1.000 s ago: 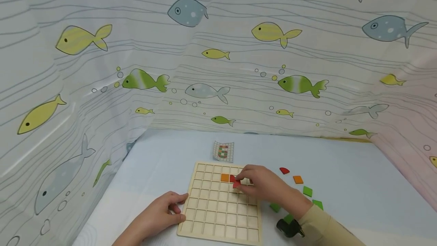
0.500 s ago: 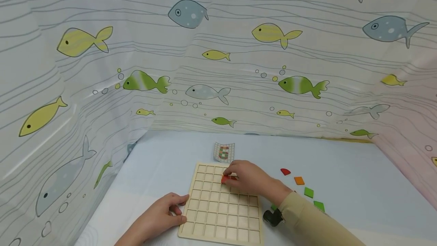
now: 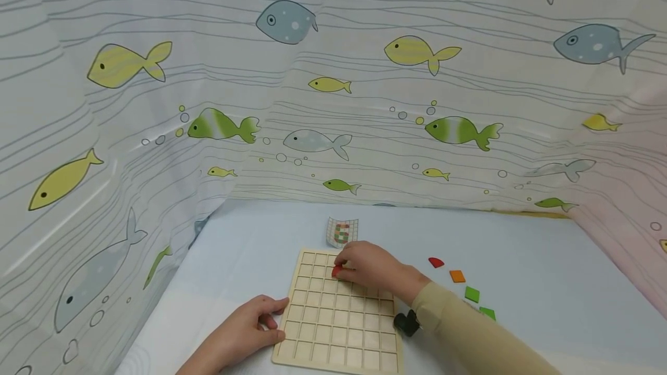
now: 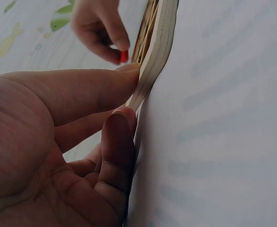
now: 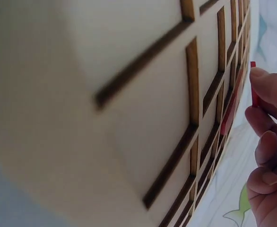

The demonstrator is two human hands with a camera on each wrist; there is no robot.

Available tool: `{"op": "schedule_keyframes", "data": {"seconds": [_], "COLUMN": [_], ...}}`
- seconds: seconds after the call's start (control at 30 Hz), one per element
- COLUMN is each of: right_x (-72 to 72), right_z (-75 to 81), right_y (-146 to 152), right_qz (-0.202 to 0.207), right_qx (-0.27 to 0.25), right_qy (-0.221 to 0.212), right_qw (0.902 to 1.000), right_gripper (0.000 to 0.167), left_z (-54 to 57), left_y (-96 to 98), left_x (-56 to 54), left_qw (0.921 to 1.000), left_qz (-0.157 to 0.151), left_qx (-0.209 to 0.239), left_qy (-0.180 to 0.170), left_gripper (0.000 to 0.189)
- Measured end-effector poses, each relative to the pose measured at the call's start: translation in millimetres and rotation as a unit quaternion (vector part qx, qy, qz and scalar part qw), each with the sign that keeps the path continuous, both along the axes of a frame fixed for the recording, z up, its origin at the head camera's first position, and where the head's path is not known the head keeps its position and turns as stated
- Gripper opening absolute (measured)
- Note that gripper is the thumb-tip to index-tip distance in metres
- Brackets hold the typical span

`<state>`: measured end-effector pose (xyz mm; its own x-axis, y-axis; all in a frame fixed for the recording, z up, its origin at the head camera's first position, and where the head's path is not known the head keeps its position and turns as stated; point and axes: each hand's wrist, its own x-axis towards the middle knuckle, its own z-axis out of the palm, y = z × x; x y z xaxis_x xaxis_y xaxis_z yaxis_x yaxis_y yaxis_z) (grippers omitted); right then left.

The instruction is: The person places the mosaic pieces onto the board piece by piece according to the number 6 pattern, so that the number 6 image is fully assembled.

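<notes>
The right hand (image 3: 372,262) pinches a red tile (image 3: 337,271) between thumb and finger, just over the far part of the wooden grid board (image 3: 316,300); the right wrist view shows the tile edge-on, apart from the board face, its full outline hidden by the fingers. The left hand (image 3: 255,323) touches the board's left edge, thumb and forefinger spread apart along it. Setting the tile well would, I judge, mean squaring its straight sides to the cell walls before lowering it, tipping one edge in first, then letting go and pressing it flat with a fingertip, while light, even pressure from the left hand stops the frame from sliding; too hard a push could shift the neighbouring piece. The board is the only container: raised strips divide it into shallow square cells. Another red piece (image 5: 230,111) lies among them, though I cannot tell whether it sits flush; the cells nearer the person show pale bare wood, and the right hand covers some farther ones. Outward on the bench (image 3: 526,271), a printed pattern card (image 3: 342,232) lies beyond the board, and to its right are a red rounded tile (image 3: 436,262), an orange square tile (image 3: 457,276) and green tiles (image 3: 472,294).
</notes>
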<state>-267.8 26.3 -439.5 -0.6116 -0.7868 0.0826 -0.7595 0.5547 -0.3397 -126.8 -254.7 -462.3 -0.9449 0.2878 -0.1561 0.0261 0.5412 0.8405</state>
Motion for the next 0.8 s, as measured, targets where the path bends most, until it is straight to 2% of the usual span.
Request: {"op": "schedule_keyframes", "data": {"seconds": [0.37, 0.57, 0.8], "right_x": [-8.0, -10.6, -13.8], "right_z": [-5.8, -5.7, -6.1], "right_y": [-13, -17, -21], "right_qz": [0.012, -0.002, -0.023], "right_qx": [0.029, 0.041, 0.034], "right_qy": [0.0, -0.027, -0.084], "right_qw": [0.9995, 0.9988, 0.9956], "right_gripper": [0.011, 0.014, 0.01], "left_z": [0.2, 0.4, -0.3], "left_y": [-1.0, -0.8, -0.7], "left_x": [-1.0, -0.8, 0.1], "left_qw": [0.9999, 0.9999, 1.0], "left_qz": [0.006, 0.005, 0.002], "left_qx": [-0.004, -0.01, 0.0], "left_qy": [-0.015, -0.01, -0.005], "left_gripper": [0.066, 0.067, 0.066]}}
